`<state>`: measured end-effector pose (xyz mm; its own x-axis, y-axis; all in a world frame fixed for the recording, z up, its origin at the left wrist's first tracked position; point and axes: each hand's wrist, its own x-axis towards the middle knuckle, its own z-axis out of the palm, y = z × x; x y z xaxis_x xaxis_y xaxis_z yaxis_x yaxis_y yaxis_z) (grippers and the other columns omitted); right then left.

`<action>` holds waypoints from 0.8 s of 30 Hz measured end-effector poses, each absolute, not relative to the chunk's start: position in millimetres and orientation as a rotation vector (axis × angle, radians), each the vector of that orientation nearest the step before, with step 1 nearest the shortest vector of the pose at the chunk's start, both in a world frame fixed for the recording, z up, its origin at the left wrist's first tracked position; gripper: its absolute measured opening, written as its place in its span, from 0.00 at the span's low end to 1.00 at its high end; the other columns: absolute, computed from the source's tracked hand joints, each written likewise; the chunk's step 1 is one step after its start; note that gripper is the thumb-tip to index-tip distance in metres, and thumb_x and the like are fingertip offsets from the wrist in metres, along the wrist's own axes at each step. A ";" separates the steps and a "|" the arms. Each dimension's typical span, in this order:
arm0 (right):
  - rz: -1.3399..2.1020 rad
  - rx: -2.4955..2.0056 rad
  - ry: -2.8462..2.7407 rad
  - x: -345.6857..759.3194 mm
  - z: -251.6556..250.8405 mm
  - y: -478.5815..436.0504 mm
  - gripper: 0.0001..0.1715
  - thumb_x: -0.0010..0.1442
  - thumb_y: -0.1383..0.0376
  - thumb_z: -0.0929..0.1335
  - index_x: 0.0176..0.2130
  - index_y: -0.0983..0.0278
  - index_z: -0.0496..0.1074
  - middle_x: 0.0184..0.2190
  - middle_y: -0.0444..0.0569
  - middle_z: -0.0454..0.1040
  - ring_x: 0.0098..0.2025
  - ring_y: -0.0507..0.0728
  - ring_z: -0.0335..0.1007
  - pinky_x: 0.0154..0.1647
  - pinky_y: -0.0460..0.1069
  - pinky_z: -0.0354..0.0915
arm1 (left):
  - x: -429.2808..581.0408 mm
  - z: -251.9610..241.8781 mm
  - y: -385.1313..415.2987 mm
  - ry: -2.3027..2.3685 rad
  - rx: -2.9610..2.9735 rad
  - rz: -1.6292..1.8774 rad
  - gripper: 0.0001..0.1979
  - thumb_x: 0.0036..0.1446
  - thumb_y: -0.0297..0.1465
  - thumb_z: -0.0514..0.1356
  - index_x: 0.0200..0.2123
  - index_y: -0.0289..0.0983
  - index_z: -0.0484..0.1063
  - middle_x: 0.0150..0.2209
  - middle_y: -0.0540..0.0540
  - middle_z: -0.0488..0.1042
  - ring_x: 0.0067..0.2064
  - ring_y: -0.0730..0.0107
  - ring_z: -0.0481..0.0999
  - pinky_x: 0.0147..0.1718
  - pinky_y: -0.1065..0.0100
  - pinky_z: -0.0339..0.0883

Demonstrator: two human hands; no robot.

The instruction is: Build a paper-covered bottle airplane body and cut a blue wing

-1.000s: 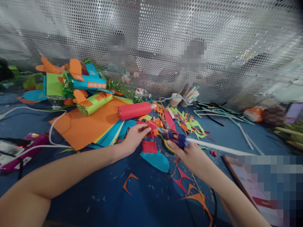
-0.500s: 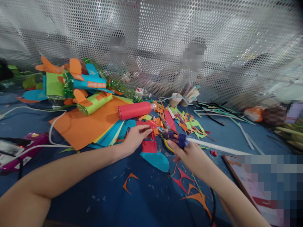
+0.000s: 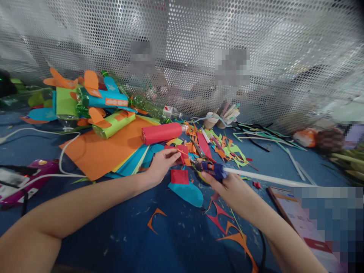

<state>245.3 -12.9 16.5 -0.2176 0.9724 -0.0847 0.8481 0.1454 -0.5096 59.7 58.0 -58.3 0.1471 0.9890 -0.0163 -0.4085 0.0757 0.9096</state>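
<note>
Near the middle of the table, my left hand [image 3: 163,163] pinches a small, thin piece, red and orange in look, too small to make out well. My right hand [image 3: 229,185] is wrapped round a blue glue gun [image 3: 214,170], a long white glue stick [image 3: 261,176] running out of its back to the right. The gun's tip points left, close to my left fingertips. Just below them lie a red paper square [image 3: 179,176] and a blue rounded paper piece [image 3: 187,193]. A red-wrapped bottle [image 3: 162,133] lies behind my left hand.
Orange sheets [image 3: 99,151] and bottle planes [image 3: 108,98] fill the left back. Paper scraps [image 3: 227,146] and cups of tools [image 3: 211,120] are beyond my right hand. A phone [image 3: 301,227] lies right, a purple box [image 3: 42,178] left. People show behind perforated metal [image 3: 182,49].
The red strip at my left fingertips no longer stands upright over the red square; a thin orange edge shows there now. The glue gun has shifted slightly, and its cord has moved right.
</note>
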 end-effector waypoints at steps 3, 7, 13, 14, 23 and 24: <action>0.654 -1.812 -2.174 245.4 25.1 -14.4 0.18 0.61 0.57 0.59 0.39 0.61 0.73 0.26 0.47 0.76 0.22 0.53 0.73 0.25 0.45 0.66 | 58.8 -57.2 58.2 0.806 0.916 1.265 0.10 0.45 0.33 0.65 0.32 0.34 0.73 0.33 0.47 0.76 0.35 0.69 0.74 0.40 0.62 0.69; 0.582 -1.879 -2.153 263.8 31.5 -11.7 0.22 0.61 0.52 0.57 0.38 0.62 0.72 0.22 0.47 0.74 0.21 0.55 0.72 0.24 0.47 0.66 | 58.2 -57.2 58.2 0.766 0.903 1.276 0.10 0.45 0.32 0.65 0.32 0.34 0.73 0.32 0.48 0.75 0.34 0.70 0.74 0.41 0.63 0.69; -0.063 -2.003 -2.198 310.5 1.9 10.5 0.18 0.54 0.55 0.64 0.38 0.66 0.65 0.34 0.58 0.71 0.36 0.64 0.70 0.35 0.54 0.65 | 57.8 -54.4 56.0 0.798 0.910 1.246 0.11 0.44 0.32 0.66 0.33 0.34 0.73 0.32 0.49 0.75 0.33 0.72 0.74 0.41 0.63 0.69; -0.119 -2.015 -2.239 314.9 -4.1 14.2 0.15 0.53 0.58 0.65 0.37 0.66 0.64 0.35 0.59 0.70 0.38 0.64 0.69 0.37 0.54 0.64 | 57.6 -53.8 55.6 0.802 0.913 1.242 0.11 0.44 0.32 0.66 0.33 0.35 0.73 0.32 0.49 0.75 0.33 0.71 0.74 0.41 0.63 0.69; 0.256 -1.975 -2.474 328.9 -5.0 12.6 0.17 0.49 0.59 0.68 0.39 0.65 0.69 0.38 0.55 0.70 0.40 0.62 0.70 0.41 0.55 0.65 | 56.5 -51.5 54.3 0.766 0.945 1.215 0.11 0.46 0.34 0.65 0.32 0.35 0.71 0.31 0.49 0.73 0.32 0.71 0.74 0.37 0.65 0.70; 0.233 -1.959 -2.487 328.8 -3.0 10.5 0.17 0.48 0.60 0.69 0.39 0.65 0.70 0.39 0.56 0.70 0.42 0.63 0.69 0.43 0.56 0.65 | 56.6 -50.8 54.0 0.765 0.943 1.213 0.11 0.46 0.33 0.65 0.33 0.35 0.71 0.30 0.50 0.73 0.32 0.72 0.74 0.37 0.65 0.70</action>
